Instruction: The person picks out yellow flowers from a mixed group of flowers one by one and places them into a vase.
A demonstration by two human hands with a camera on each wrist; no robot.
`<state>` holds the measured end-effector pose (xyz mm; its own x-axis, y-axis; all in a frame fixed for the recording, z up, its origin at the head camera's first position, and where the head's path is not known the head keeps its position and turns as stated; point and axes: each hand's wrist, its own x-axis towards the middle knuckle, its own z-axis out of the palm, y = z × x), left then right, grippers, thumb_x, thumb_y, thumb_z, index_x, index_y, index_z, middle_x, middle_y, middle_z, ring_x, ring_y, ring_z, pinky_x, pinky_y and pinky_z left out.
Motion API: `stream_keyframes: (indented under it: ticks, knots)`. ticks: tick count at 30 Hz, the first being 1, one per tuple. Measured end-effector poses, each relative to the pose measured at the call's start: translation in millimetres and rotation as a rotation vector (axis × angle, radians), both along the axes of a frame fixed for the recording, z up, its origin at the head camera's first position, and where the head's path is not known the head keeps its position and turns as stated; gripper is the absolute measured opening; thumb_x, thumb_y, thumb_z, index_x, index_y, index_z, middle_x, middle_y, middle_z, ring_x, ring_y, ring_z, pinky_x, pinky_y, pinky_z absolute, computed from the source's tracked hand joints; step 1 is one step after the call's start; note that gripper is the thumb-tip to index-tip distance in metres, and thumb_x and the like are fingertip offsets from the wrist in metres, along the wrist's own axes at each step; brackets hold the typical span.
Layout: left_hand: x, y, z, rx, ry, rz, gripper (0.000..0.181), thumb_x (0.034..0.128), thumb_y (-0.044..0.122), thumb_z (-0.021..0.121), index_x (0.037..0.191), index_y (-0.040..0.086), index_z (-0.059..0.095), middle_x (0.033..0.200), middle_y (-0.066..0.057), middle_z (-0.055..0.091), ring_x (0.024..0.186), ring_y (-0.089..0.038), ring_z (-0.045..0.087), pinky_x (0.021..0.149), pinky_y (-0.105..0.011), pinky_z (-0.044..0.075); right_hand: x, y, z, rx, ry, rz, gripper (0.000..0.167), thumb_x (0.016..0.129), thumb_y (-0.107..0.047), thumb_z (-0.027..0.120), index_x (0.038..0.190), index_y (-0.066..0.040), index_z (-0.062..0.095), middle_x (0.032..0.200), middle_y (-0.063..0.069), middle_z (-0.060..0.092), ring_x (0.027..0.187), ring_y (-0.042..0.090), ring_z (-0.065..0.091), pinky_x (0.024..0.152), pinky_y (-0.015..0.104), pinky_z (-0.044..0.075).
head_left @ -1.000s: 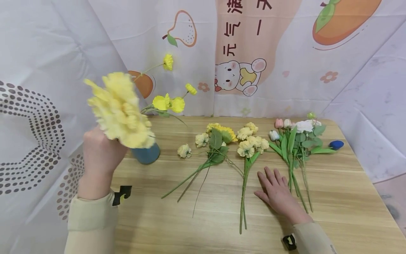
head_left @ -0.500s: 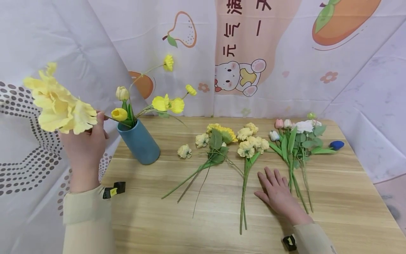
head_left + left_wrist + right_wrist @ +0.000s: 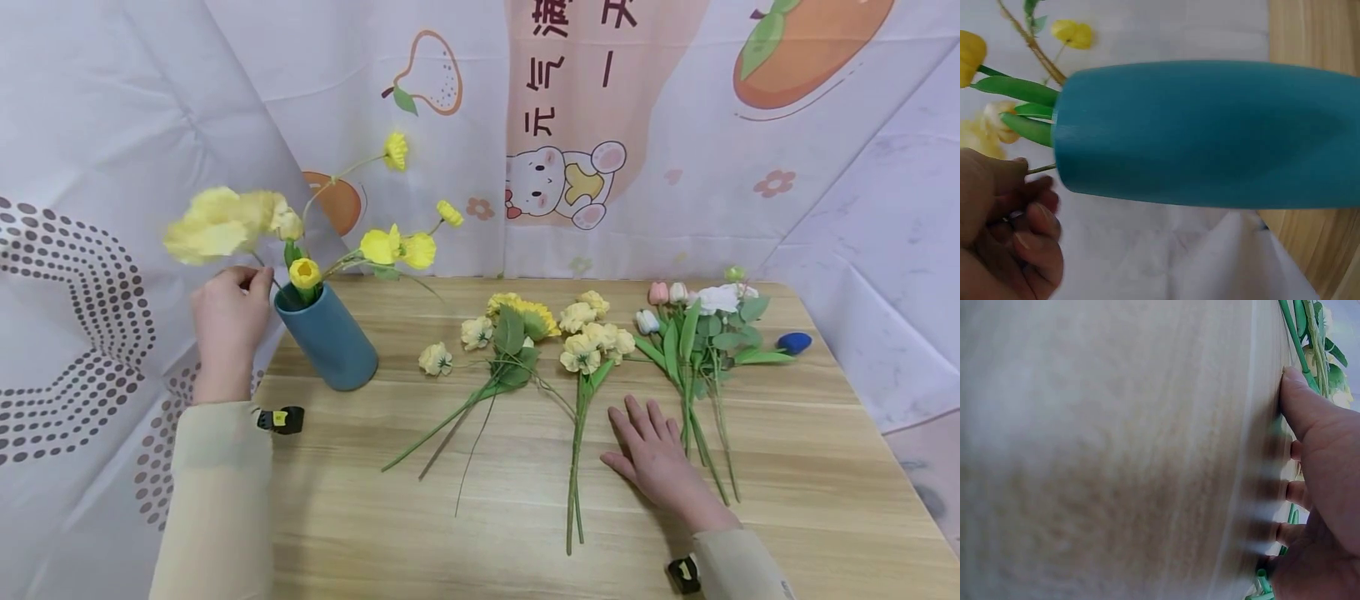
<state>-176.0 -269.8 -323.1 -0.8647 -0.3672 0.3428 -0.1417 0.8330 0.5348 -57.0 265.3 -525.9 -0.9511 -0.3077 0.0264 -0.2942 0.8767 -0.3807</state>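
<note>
My left hand pinches the thin stem of a large pale yellow flower at the mouth of a blue vase. In the left wrist view the stem runs from the fingertips into the vase; its lower end is hidden inside. Yellow tulips and a branch of small yellow flowers stand in the vase too. My right hand rests on the table with fingers spread, between two groups of flowers, holding nothing.
On the wooden table lie cream flowers with a sunflower, a bunch of cream flowers, and pink and white tulips with a white flower. A blue tulip bud is at far right. A printed curtain hangs behind.
My left hand has moved from in front of the vase, out to the left, then back to its mouth; the pale yellow flower's stem now enters the vase. The right hand stays put.
</note>
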Motion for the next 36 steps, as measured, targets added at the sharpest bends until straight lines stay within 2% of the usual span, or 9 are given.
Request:
stream_keyframes:
  ticks: [2,4,8,12,17,20,23,30,36]
  knots:
    - [-0.2,0.7,-4.3,-0.045,-0.019,0.014,0.045,0.1073,0.032,0.050,0.106,-0.006,0.074,0.094,-0.025,0.070,0.083,-0.037,0.058,0.066,-0.038,0.040,0.2,0.3,-0.6,0.001,0.003,0.000,0.068,0.098,-0.037,0.068,0.151,-0.001,0.044,0.160,0.033,0.027,0.145,0.062,0.017,0.110,0.078,0.018]
    - [2.5,2.5,-8.9,-0.084,-0.007,0.026,0.044,0.1070,0.027,0.049,0.093,-0.007,0.072,0.076,-0.023,0.065,0.071,-0.036,0.054,0.059,-0.040,0.037,0.3,0.4,-1.0,-0.001,0.004,0.001,0.068,0.098,-0.037,0.068,0.151,-0.001,0.044,0.160,0.033,0.027,0.145,0.062,0.017,0.109,0.078,0.019]
    - [12.5,10.6,-15.9,-0.157,0.119,0.041,0.042,0.1032,0.016,0.050,0.066,-0.002,0.059,0.055,-0.015,0.048,0.054,-0.032,0.043,0.050,-0.039,0.029,0.0,0.3,-0.9,-0.011,0.003,0.001,0.069,0.098,-0.037,0.068,0.152,-0.001,0.043,0.160,0.033,0.027,0.145,0.062,0.017,0.109,0.079,0.019]
    - [23.2,22.6,-22.8,-0.209,0.240,0.012,0.041,0.1025,0.016,0.052,0.066,-0.001,0.058,0.058,-0.015,0.050,0.052,-0.033,0.046,0.049,-0.041,0.031,-0.2,0.2,0.3,-0.017,0.000,-0.003,0.069,0.098,-0.037,0.068,0.152,-0.001,0.043,0.160,0.033,0.026,0.145,0.062,0.016,0.109,0.079,0.018]
    - [30.5,42.8,-39.3,-0.224,0.330,-0.089,0.034,0.1004,0.015,0.057,0.073,-0.004,0.062,0.067,-0.020,0.060,0.056,-0.041,0.056,0.051,-0.050,0.042,0.1,0.1,1.0,-0.014,0.000,-0.003,0.069,0.098,-0.037,0.068,0.152,-0.001,0.043,0.161,0.033,0.026,0.145,0.062,0.016,0.110,0.078,0.018]
    - [31.3,58.2,-48.4,-0.205,0.320,-0.149,0.029,0.0986,0.014,0.059,0.079,-0.006,0.067,0.073,-0.021,0.064,0.061,-0.043,0.059,0.053,-0.054,0.047,0.5,-0.2,-0.3,-0.016,0.000,-0.001,0.069,0.098,-0.037,0.068,0.152,-0.001,0.043,0.161,0.033,0.026,0.145,0.062,0.016,0.110,0.078,0.018]
    - [30.3,74.6,-56.4,-0.193,0.278,-0.189,0.026,0.0986,0.016,0.060,0.088,-0.004,0.072,0.080,-0.020,0.068,0.064,-0.041,0.063,0.053,-0.054,0.049,0.8,-0.2,-0.8,-0.018,0.000,-0.001,0.068,0.098,-0.036,0.068,0.151,-0.001,0.043,0.160,0.032,0.026,0.145,0.062,0.016,0.110,0.078,0.018]
    - [24.7,103.9,-76.5,-0.151,0.110,-0.293,0.024,0.1013,0.022,0.058,0.100,0.003,0.075,0.090,-0.012,0.072,0.068,-0.031,0.067,0.053,-0.050,0.054,-0.3,0.2,-1.3,-0.012,-0.002,0.000,0.068,0.099,-0.037,0.067,0.151,-0.001,0.044,0.160,0.032,0.027,0.145,0.062,0.017,0.110,0.078,0.018]
    - [22.4,129.0,-90.6,-0.142,-0.027,-0.346,0.023,0.1016,0.024,0.059,0.102,0.007,0.075,0.083,-0.006,0.069,0.057,-0.023,0.060,0.046,-0.041,0.048,0.0,0.5,-1.0,-0.020,-0.015,-0.004,0.068,0.099,-0.037,0.067,0.151,-0.001,0.043,0.161,0.032,0.026,0.146,0.062,0.016,0.110,0.078,0.018]
